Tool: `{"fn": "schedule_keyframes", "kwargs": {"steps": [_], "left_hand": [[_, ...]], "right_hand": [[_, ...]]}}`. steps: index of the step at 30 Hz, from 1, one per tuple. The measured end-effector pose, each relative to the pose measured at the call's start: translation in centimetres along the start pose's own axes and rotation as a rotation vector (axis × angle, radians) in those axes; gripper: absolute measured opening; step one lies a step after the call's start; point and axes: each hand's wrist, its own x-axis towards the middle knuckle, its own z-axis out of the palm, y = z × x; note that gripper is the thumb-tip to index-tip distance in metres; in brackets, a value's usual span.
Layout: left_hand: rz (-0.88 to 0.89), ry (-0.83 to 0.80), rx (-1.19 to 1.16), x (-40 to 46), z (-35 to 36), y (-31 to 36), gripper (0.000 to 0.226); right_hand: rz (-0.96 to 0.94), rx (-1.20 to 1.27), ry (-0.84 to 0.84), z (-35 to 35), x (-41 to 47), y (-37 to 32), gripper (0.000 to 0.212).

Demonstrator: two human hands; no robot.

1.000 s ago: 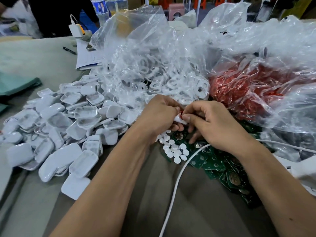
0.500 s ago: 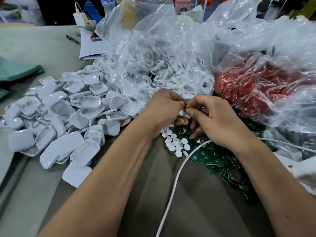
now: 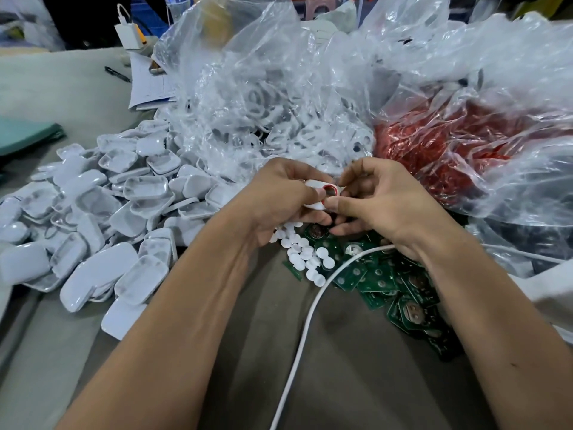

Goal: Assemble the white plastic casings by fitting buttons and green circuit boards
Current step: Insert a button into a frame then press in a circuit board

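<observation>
Nearest, loose green circuit boards (image 3: 384, 283) and white buttons (image 3: 305, 259) await fitting on the counter (image 3: 356, 367). Above them, the left hand (image 3: 279, 203) grips 1 white casing (image 3: 319, 193); the right hand (image 3: 381, 200) pinches its edge. Beyond, a large casing pile (image 3: 102, 218) lies loose; much remains.

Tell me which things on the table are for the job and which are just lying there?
For the job: the casing held by the left hand and right hand; white buttons; green boards; casing pile; bagged casings.

Just lying about: pen, papers, charger, white cable, green cloth.
</observation>
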Motion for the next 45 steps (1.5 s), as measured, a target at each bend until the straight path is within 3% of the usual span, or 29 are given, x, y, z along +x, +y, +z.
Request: {"fn": "schedule_keyframes", "kwargs": {"steps": [9,21,24,28,31,34,36,39,41,43,45], "left_hand": [[0.114,-0.013,-0.004,-0.6,0.3,0.3,0.017],[0.293,-0.024,0.071,-0.5,0.7,-0.1,0.020],[0.287,-0.020,-0.016,-0.4,1.0,0.0,0.013],[0.283,-0.131,-0.221,-0.5,2.8,0.8,0.013],[0.320,-0.237,-0.237,-0.2,5.4,1.8,0.012],[0.305,-0.302,-0.168,0.6,8.5,3.0,0.014],[0.306,-0.324,-0.075,1.3,10.4,3.4,0.015],[0.286,-0.341,0.012,1.8,13.1,3.9,0.012],[0.284,-0.342,-0.021,1.8,14.8,4.3,0.018],[0.260,-0.350,-0.072,1.5,16.4,4.8,0.025],[0.235,-0.374,-0.057,1.4,17.8,5.1,0.031]], "right_hand": [[-0.009,0.126,-0.003,-0.4,-0.3,-0.1,0.023],[-0.067,0.107,0.087,-0.2,-0.3,-0.2,0.016],[-0.210,-0.121,0.185,0.3,-0.6,-0.6,0.014],[-0.325,-0.397,0.245,-1.6,-1.9,-3.3,0.012],[-0.468,-0.707,0.314,-3.9,-4.0,-7.0,0.010],[-0.480,-0.969,0.391,-7.0,-6.5,-10.0,0.029],[-0.352,-1.107,0.370,-10.3,-8.1,-11.5,0.039],[0.162,-1.267,0.136,-15.2,-8.8,-12.4,0.036],[0.419,-1.372,-0.020,-17.3,-8.2,-11.5,0.024],[0.525,-1.431,-0.100,-18.7,-7.5,-9.7,0.014],[0.544,-1.428,-0.139,-19.7,-7.0,-8.3,0.021]]}}
